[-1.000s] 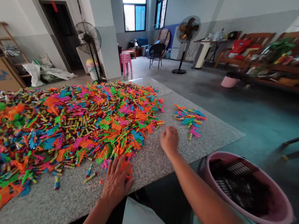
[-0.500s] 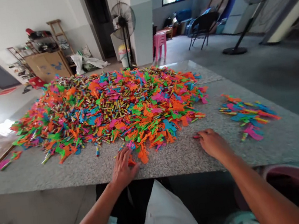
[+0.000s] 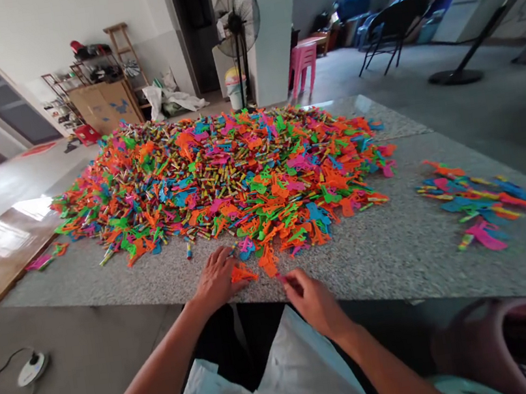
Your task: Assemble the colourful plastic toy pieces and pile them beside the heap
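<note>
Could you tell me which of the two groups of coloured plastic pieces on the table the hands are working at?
The big heap in the middle: the left hand and right hand sit at its near edge. The small cluster lies apart, far right.

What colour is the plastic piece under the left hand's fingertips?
Orange. The plastic piece lies flat on the table by the left hand; head view.

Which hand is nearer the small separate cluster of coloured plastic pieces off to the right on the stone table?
Right. The right hand sits at the table's near edge, well left of the small separate cluster of coloured plastic pieces; the left hand lies farther left, touching an orange plastic piece.
</note>
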`<state>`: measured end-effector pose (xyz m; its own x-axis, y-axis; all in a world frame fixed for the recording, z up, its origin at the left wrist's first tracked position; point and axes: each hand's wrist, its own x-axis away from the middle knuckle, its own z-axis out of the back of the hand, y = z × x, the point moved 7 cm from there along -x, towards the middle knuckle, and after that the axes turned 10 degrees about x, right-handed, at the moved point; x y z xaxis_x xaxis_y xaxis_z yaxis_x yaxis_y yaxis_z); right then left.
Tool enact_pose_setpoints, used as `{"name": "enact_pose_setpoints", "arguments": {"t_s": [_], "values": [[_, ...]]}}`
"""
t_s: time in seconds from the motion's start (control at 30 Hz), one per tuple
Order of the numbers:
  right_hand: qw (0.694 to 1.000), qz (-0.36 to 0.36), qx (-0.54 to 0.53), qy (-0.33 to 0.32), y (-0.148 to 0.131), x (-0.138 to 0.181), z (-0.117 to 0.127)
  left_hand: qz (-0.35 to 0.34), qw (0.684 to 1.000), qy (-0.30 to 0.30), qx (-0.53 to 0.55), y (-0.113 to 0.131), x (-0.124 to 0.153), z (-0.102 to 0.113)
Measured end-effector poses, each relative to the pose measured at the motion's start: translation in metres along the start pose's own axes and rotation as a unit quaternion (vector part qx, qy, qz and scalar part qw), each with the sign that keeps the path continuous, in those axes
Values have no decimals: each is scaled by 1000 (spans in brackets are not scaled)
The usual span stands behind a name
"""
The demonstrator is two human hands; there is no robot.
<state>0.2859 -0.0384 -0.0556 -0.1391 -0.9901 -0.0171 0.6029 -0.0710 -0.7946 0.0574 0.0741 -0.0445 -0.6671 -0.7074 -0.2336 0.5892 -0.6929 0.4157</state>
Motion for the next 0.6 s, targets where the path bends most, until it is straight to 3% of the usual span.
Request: {"name": "enact_pose_setpoints", "arguments": {"t_s": [0.17,0.23,0.27,0.33,0.4,0.47,0.53,0.6], "values": [[994,-7,-112,-15,-24,-1,-29,62,990,57,110,3,0,8],[986,-28,-163,-26,-24,-3,-33,140,958,128,215,-2,5,11],[981,-39,-189,-34,-23,-4,-36,193,922,171,289,-6,9,11],[968,-56,-239,-50,-24,-6,-40,295,801,233,466,-13,16,1],[958,-59,-273,-57,-28,-7,-42,352,650,236,631,-8,16,-14],[952,-51,-296,-54,-34,-9,-42,360,537,217,731,5,10,-22],[948,-51,-310,-50,-41,-10,-40,348,490,209,772,17,5,-21],[944,-56,-321,-46,-46,-12,-38,328,487,196,786,28,2,-18]]}}
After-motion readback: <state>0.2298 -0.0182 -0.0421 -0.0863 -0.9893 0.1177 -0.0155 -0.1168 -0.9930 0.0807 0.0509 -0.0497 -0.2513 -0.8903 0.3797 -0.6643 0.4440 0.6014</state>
